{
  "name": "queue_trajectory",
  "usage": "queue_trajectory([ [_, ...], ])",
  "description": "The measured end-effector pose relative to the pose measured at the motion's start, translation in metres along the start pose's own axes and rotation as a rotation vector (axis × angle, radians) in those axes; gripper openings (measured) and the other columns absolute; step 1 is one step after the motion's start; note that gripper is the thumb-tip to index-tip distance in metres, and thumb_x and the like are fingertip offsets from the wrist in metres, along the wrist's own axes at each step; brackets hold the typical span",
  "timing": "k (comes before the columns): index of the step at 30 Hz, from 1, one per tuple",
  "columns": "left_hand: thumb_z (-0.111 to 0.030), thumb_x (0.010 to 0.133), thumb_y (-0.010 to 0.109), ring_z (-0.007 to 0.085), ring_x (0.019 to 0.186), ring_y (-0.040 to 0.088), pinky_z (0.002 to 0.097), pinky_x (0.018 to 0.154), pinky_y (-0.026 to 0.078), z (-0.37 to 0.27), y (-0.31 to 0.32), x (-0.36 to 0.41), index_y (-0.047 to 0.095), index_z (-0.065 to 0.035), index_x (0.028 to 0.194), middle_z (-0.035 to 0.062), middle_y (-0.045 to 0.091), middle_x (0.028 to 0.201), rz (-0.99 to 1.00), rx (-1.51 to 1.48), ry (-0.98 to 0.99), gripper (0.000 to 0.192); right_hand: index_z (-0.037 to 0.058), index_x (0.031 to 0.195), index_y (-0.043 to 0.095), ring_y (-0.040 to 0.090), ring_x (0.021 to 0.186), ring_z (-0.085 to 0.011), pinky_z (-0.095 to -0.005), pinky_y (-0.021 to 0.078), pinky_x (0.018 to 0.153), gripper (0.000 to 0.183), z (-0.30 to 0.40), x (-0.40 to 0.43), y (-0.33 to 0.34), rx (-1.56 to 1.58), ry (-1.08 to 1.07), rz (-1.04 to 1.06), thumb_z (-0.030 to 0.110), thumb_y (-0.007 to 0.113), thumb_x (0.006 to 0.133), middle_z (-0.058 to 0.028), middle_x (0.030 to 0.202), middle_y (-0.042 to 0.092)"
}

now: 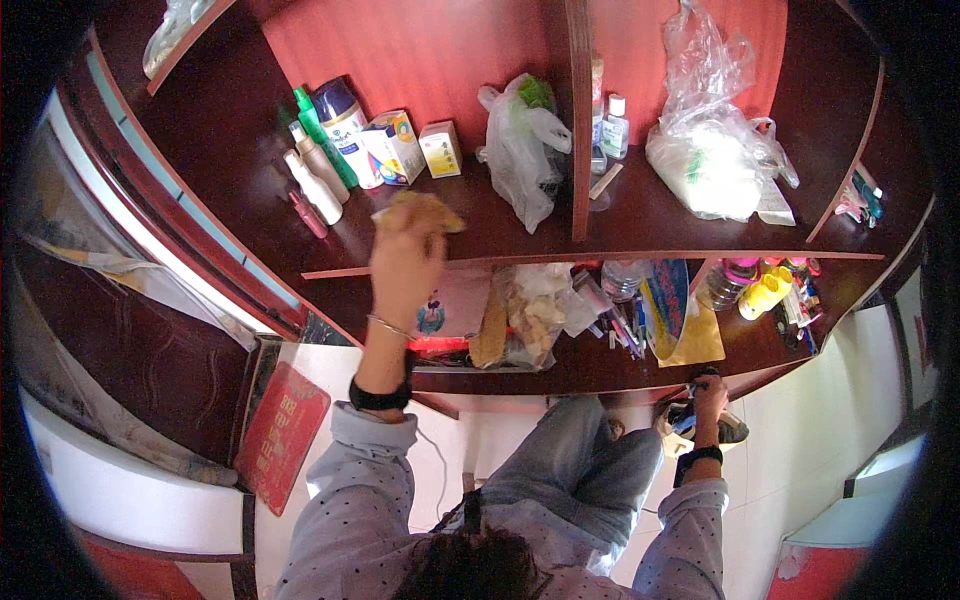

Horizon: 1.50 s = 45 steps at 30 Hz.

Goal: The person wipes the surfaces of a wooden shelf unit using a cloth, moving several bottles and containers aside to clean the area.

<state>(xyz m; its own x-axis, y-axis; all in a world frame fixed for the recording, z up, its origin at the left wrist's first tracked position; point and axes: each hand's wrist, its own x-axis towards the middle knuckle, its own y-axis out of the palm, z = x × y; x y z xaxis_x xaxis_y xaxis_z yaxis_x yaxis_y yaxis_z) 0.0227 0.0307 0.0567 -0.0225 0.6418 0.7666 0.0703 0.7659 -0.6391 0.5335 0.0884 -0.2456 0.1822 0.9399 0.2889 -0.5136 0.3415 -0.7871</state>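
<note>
My left hand (409, 244) reaches over the front of the upper shelf (480, 225) and is closed on a yellowish cloth (427, 208). The fingers are partly hidden and a little blurred. Just beyond the cloth stand two small cartons, a patterned one (395, 148) and a white-and-yellow one (440, 150). At the front edge of the lower shelf, my right hand (710, 397) is closed around a small dark object (705, 373), too small to identify. A gold envelope (694, 337) lies on that shelf close to it.
Left on the upper shelf stand several bottles, including a white spray bottle (315, 187). Plastic bags (525, 154) (709, 165) flank the wooden divider (579, 120). Pens (626, 330) and a yellow bottle (765, 292) crowd the lower shelf. A red mat (283, 439) lies on the floor.
</note>
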Motion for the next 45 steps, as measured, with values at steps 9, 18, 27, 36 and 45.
queue_trajectory([
  [9,-0.012,0.076,0.056,0.0329,0.104,0.052,0.0409,0.085,0.046,-0.018,-0.006,0.005,0.064,-0.0093,0.099,0.0129,0.057,0.109,0.039,-0.174,0.082,0.025,0.0131,0.074,0.067,0.061,0.082,-0.0334,-0.0437,0.0481,0.074,0.015,0.003,0.005,0.0,-0.08,0.131,0.114,0.005,0.058,0.065,-0.0114,0.085,0.064],
  [18,-0.014,0.076,0.058,0.0313,0.095,0.058,0.0394,0.084,0.047,0.047,-0.031,-0.019,0.067,-0.008,0.095,0.0121,0.059,0.108,-0.105,0.116,-0.291,0.021,0.0127,0.073,0.068,0.061,0.081,-0.033,-0.0446,0.0485,0.072,0.012,-0.007,0.002,0.006,-0.014,0.041,0.032,0.005,0.063,0.065,-0.0121,0.083,0.064],
  [27,-0.015,0.073,0.059,0.0317,0.102,0.054,0.0402,0.087,0.046,-0.067,-0.008,-0.005,0.066,-0.0122,0.095,0.0094,0.057,0.11,0.025,-0.149,0.007,0.023,0.0124,0.075,0.07,0.062,0.081,-0.0319,-0.0421,0.0491,0.073,0.015,0.007,0.005,-0.002,-0.102,0.107,0.092,0.006,0.059,0.067,-0.0107,0.085,0.065],
  [36,-0.005,0.071,0.058,0.0294,0.099,0.058,0.0368,0.086,0.047,0.028,-0.037,-0.021,0.066,-0.0064,0.095,0.0127,0.061,0.104,-0.085,-0.132,-0.141,0.026,0.0127,0.074,0.069,0.062,0.08,-0.0319,-0.0417,0.0494,0.073,0.016,0.002,0.0,0.001,-0.081,0.051,0.065,0.004,0.058,0.065,-0.0115,0.082,0.065],
  [45,-0.012,0.07,0.06,0.031,0.088,0.058,0.0383,0.075,0.049,-0.017,-0.029,-0.023,0.065,-0.0071,0.091,0.0105,0.058,0.097,-0.131,0.078,-0.16,0.023,0.0133,0.071,0.068,0.062,0.079,-0.032,-0.0424,0.0492,0.072,0.015,0.003,0.0,0.001,-0.024,0.061,0.007,0.007,0.056,0.066,-0.012,0.08,0.065],
])
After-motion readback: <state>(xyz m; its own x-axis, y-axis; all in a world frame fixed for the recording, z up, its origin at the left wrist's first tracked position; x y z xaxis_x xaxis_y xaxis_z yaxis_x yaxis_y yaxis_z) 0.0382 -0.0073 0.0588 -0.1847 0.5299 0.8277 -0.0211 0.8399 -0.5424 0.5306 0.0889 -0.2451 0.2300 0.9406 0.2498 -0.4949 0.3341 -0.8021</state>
